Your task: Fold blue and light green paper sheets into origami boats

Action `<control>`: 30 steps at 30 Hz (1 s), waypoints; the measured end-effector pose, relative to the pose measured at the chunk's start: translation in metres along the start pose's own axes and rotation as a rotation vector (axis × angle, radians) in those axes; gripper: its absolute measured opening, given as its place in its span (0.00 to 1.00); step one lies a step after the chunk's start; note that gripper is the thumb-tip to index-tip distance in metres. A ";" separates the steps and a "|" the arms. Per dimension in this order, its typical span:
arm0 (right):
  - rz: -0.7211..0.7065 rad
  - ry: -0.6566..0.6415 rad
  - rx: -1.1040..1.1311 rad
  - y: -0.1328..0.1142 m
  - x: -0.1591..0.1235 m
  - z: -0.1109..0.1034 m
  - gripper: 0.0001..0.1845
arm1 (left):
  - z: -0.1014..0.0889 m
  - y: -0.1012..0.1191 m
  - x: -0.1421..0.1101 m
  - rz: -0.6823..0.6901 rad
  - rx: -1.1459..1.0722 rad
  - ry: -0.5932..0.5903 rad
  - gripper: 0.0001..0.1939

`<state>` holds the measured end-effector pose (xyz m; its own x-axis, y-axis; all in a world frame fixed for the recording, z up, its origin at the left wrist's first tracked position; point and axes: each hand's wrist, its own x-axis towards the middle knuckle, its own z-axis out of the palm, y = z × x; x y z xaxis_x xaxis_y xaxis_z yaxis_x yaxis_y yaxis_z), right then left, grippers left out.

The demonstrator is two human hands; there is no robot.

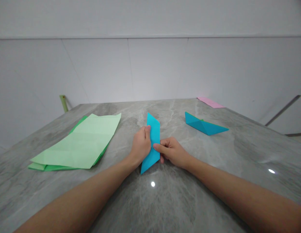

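Note:
A folded piece of bright blue paper (154,131) is held between both hands over the middle of the table. Its outline is a long slanted shape with pointed ends at top and bottom. My left hand (141,142) grips its left edge, thumb pointing up along the paper. On the right edge, my right hand (173,151) pinches it with the thumb on the front face; the fingers behind are partly hidden. To the right stands a folded blue paper boat (205,124), apart from both hands, with a bit of yellow-green showing along its top.
On the left of the grey marbled table (131,207) lies a stack of light and darker green paper sheets (80,142). A pink sheet (210,102) rests at the far right edge. Behind the table rises a white wall (155,68).

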<state>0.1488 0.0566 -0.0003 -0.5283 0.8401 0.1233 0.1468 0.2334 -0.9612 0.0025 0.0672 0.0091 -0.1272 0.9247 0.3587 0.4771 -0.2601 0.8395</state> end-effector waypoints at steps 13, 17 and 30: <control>-0.021 0.133 0.113 0.004 0.007 -0.010 0.27 | 0.003 -0.003 -0.004 0.069 -0.038 -0.127 0.18; -0.025 0.190 0.111 0.007 0.010 -0.014 0.26 | 0.007 -0.011 -0.003 -0.100 -0.357 -0.295 0.20; -0.130 0.323 -0.049 0.005 0.008 -0.024 0.27 | 0.002 -0.015 -0.001 -0.035 -0.447 -0.567 0.19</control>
<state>0.1653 0.0767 0.0017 -0.2542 0.9117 0.3228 0.1400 0.3650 -0.9204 -0.0033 0.0710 -0.0048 0.3926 0.9051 0.1633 0.0641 -0.2041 0.9769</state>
